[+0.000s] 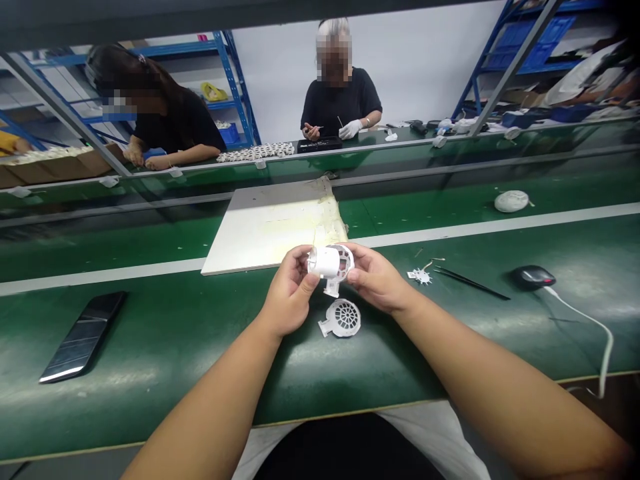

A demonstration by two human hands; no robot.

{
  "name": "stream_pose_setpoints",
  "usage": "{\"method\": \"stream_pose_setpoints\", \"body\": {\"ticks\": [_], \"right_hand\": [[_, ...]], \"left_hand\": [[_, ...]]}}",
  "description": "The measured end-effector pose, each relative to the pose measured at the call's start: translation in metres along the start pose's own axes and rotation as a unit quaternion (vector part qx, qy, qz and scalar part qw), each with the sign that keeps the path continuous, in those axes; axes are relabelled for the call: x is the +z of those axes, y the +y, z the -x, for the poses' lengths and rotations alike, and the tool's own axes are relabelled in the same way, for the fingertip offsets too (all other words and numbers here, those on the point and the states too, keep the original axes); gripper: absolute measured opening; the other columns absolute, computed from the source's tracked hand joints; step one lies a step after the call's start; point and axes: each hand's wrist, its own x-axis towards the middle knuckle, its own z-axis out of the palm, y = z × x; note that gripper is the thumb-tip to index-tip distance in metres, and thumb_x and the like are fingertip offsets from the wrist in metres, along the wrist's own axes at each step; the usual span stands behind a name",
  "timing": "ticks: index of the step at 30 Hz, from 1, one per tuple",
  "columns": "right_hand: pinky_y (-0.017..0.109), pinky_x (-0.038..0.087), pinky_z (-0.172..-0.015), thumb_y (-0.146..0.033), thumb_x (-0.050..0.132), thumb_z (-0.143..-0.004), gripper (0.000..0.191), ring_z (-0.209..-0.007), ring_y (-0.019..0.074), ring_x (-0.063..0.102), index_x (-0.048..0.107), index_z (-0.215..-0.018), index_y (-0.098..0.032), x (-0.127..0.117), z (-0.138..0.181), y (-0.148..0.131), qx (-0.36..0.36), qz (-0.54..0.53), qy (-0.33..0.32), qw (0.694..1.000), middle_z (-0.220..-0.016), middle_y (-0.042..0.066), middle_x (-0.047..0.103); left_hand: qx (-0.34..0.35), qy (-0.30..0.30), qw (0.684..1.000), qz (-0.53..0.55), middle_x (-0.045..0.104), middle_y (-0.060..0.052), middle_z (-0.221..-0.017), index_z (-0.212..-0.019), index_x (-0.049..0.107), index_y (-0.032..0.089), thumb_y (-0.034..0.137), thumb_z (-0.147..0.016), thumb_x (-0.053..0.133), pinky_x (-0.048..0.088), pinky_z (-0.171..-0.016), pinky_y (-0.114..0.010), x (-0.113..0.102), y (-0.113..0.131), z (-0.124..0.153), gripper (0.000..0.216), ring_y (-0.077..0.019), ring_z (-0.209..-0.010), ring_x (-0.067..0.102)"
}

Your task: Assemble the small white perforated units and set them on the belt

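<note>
My left hand (290,290) and my right hand (375,277) together hold a white plastic fan housing (333,262) with a cylindrical motor part, just above the green bench mat (210,353). A matching round white grille cover (341,318) lies on the mat below my hands, apart from them. To the right of my right hand are a small white toothed impeller (421,275) and black tweezers (470,283). My fingers hide part of the housing.
A white board (273,230) lies behind my hands, and a black phone (83,337) lies at the left. A black mouse (533,277) with a white cable and a round white part (511,201) are at the right. Two co-workers (340,100) sit across the bench.
</note>
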Motion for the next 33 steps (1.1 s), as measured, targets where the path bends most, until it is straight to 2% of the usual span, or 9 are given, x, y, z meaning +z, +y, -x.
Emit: {"method": "stream_pose_setpoints", "body": {"ticks": [3,6,8,12,17,21,26,33], "right_hand": [[0.038,0.052,-0.094,-0.034,0.088,-0.067,0.057,-0.102,0.0209,0.063,0.064,-0.118,-0.024,0.000,0.000,0.000,0.003,0.004,0.000,1.000,-0.119,0.007,0.065],[0.038,0.050,-0.096,-0.033,0.088,-0.067,0.056,-0.105,0.0210,0.062,0.064,-0.117,-0.025,-0.001,0.000,0.003,-0.004,0.013,0.001,1.000,-0.119,0.006,0.065],[0.038,0.050,-0.097,-0.031,0.088,-0.068,0.056,-0.106,0.0207,0.062,0.064,-0.117,-0.024,-0.002,0.000,0.004,-0.005,0.021,-0.001,1.000,-0.118,0.005,0.065],[0.037,0.051,-0.095,-0.029,0.087,-0.069,0.056,-0.105,0.0206,0.062,0.063,-0.119,-0.025,-0.004,0.001,0.005,0.004,0.033,-0.021,0.999,-0.116,0.005,0.066],[0.039,0.050,-0.098,-0.031,0.086,-0.070,0.056,-0.109,0.0216,0.062,0.063,-0.120,-0.024,-0.005,0.001,0.007,0.015,0.037,-0.029,0.999,-0.121,0.006,0.066],[0.038,0.050,-0.097,-0.033,0.084,-0.072,0.054,-0.107,0.0216,0.063,0.063,-0.120,-0.020,-0.001,0.002,0.004,0.044,0.022,-0.030,0.998,-0.118,0.009,0.067],[0.033,0.056,-0.086,-0.035,0.085,-0.072,0.051,-0.097,0.0190,0.065,0.066,-0.117,-0.020,0.003,0.003,-0.001,0.080,-0.012,-0.027,0.996,-0.112,0.007,0.068],[0.034,0.057,-0.086,-0.034,0.084,-0.073,0.050,-0.097,0.0184,0.066,0.066,-0.117,-0.021,-0.002,0.002,0.003,0.081,-0.008,-0.021,0.996,-0.114,0.008,0.067]], "left_hand": [[-0.015,0.006,1.000,0.003,0.060,-0.008,-0.108,-0.119,0.051,0.023,0.051,-0.094,0.056,0.052,-0.080,-0.034,0.002,0.002,0.000,0.038,-0.0192,-0.092,0.059],[-0.017,-0.006,0.998,-0.058,0.059,-0.006,-0.100,-0.116,0.054,0.023,0.043,-0.092,0.061,0.050,-0.078,-0.032,0.002,0.004,0.001,0.032,-0.0174,-0.086,0.057],[-0.010,-0.010,0.995,-0.098,0.057,-0.005,-0.102,-0.123,0.053,0.024,0.040,-0.089,0.066,0.049,-0.079,-0.032,0.001,0.005,0.003,0.040,-0.0175,-0.087,0.056],[-0.016,-0.035,0.991,-0.124,0.053,-0.004,-0.102,-0.144,0.040,0.029,0.044,-0.089,0.066,0.049,-0.074,-0.032,-0.004,0.008,0.001,0.063,-0.0173,-0.085,0.054],[-0.011,-0.057,0.980,-0.191,0.056,-0.007,-0.110,-0.130,0.057,0.028,0.048,-0.089,0.064,0.050,-0.075,-0.034,-0.007,0.015,-0.002,0.045,-0.0207,-0.091,0.056],[0.004,-0.035,0.983,-0.178,0.058,-0.008,-0.112,-0.124,0.058,0.025,0.050,-0.088,0.066,0.051,-0.081,-0.036,-0.005,0.012,-0.002,0.045,-0.0224,-0.097,0.058],[0.000,-0.015,0.993,-0.120,0.058,-0.010,-0.117,-0.123,0.058,0.024,0.053,-0.087,0.066,0.052,-0.084,-0.036,-0.003,0.003,0.000,0.047,-0.0235,-0.102,0.058],[-0.028,-0.014,0.997,-0.076,0.060,-0.011,-0.118,-0.121,0.059,0.022,0.048,-0.083,0.072,0.052,-0.088,-0.038,-0.002,0.001,-0.002,0.048,-0.0241,-0.105,0.059]]}}
